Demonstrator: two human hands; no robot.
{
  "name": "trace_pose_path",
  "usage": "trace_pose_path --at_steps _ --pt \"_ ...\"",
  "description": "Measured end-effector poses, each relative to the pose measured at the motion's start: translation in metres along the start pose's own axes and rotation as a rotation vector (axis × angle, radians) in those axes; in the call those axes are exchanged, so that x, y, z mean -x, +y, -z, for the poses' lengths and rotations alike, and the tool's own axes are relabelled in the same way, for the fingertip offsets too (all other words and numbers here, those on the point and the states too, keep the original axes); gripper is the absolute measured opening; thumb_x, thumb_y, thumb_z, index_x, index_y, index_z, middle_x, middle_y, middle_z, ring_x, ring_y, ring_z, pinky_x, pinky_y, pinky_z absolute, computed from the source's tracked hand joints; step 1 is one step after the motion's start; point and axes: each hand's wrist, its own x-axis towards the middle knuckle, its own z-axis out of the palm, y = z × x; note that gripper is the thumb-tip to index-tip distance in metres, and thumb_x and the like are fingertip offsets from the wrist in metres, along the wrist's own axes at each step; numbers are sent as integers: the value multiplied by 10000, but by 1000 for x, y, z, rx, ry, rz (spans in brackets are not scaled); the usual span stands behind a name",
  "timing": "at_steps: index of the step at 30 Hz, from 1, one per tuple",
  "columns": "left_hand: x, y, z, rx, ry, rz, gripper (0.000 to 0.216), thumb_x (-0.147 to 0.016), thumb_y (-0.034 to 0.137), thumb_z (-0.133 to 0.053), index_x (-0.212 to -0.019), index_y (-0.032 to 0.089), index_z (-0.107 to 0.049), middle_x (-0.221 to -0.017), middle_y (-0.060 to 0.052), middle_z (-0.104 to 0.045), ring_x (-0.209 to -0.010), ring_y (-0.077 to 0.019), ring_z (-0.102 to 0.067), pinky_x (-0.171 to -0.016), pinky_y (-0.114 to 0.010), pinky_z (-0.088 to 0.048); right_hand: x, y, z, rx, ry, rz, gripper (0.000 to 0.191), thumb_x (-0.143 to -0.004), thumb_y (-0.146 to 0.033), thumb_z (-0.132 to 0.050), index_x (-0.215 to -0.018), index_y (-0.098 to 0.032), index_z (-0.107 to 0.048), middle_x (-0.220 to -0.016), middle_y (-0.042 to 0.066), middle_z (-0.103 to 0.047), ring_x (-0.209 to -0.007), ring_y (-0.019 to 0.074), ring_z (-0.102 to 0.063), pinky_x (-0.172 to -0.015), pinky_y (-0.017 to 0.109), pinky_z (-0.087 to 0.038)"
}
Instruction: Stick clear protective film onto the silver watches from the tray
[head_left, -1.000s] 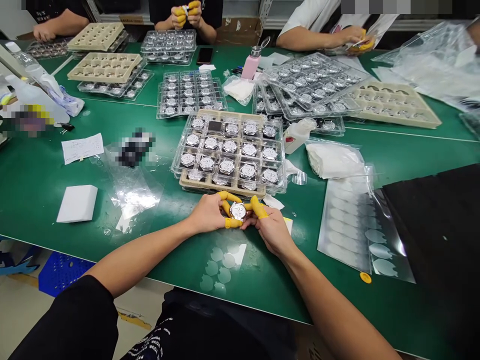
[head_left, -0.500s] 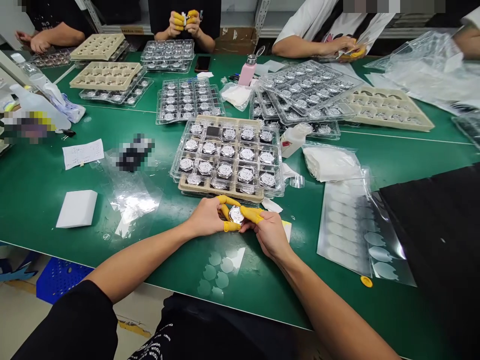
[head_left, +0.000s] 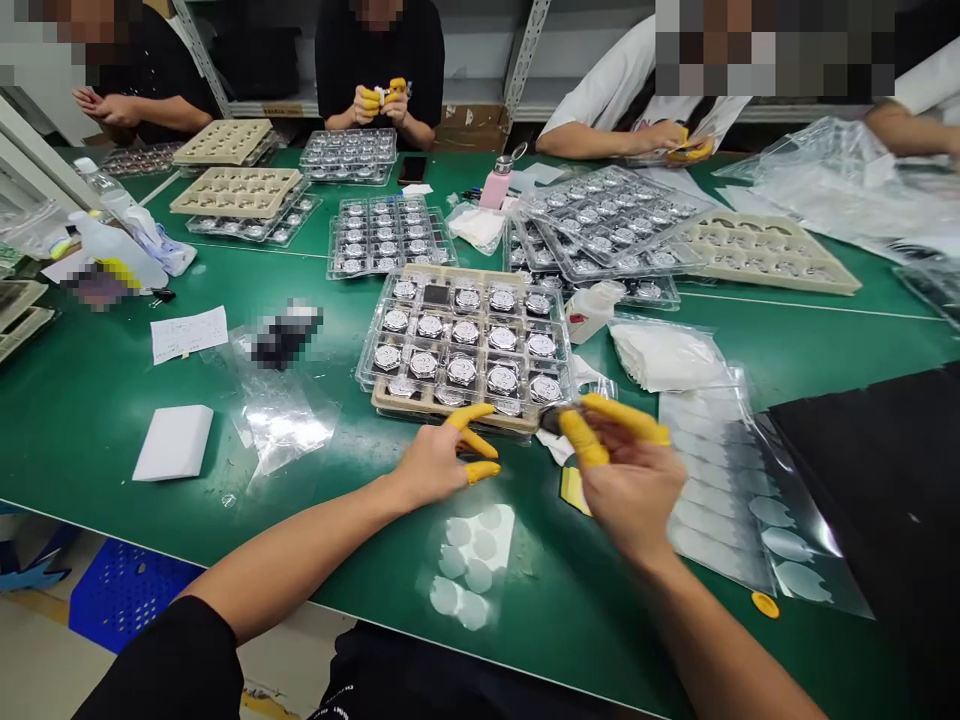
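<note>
My left hand (head_left: pixel 454 455) is held out empty in front of the tray, its fingers in yellow finger cots and spread apart. To its right, my right hand (head_left: pixel 630 470), also in yellow finger cots, pinches a watch case (head_left: pixel 551 418) by the tray's near right corner. Only a dark, blurred side of the watch case shows. The clear plastic tray (head_left: pixel 365 365) holds rows of silver watch cases and sits on a beige tray (head_left: pixel 420 406). Below my hands lies a clear sheet of round film stickers (head_left: pixel 478 540).
Beside my right hand are a yellow pad (head_left: pixel 574 490), white wipes (head_left: pixel 667 355) and film sheets (head_left: pixel 716 480). A white foam block (head_left: pixel 174 442) and plastic bag (head_left: pixel 292 425) lie left. More watch trays (head_left: pixel 615 215) stand behind, with a small bottle (head_left: pixel 592 308). Co-workers sit across the table.
My hands have parted. The right hand has moved right with the watch case and turned it; the left has let go of it and spread its fingers. The whole view has shifted slightly.
</note>
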Motion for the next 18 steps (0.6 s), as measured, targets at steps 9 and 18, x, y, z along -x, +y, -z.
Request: trace_pose_path --at_steps 9,18 --pt "-1 -11 -6 -355 -171 -191 407 -859 148 -623 -1252 248 -657 -1048 -53 -773 -961 -222 -734 -851 -300 -570 -174 -15 -134 158 -293 91 284 -843 -371 -706 -987 -127 -720 -683 44 -613 -667 175 -564 -637 341 -455" --pt "-6 -5 -1 -467 -313 -188 447 -926 224 -551 -1373 196 -561 -1158 -56 -757 -1024 -205 -714 -867 -292 -561 -171 -28 -192 823 -485 393 261 -879 -370 -654 -987 -150 -744 -1112 183 -613 -898 285 -594 -782 459 -444"
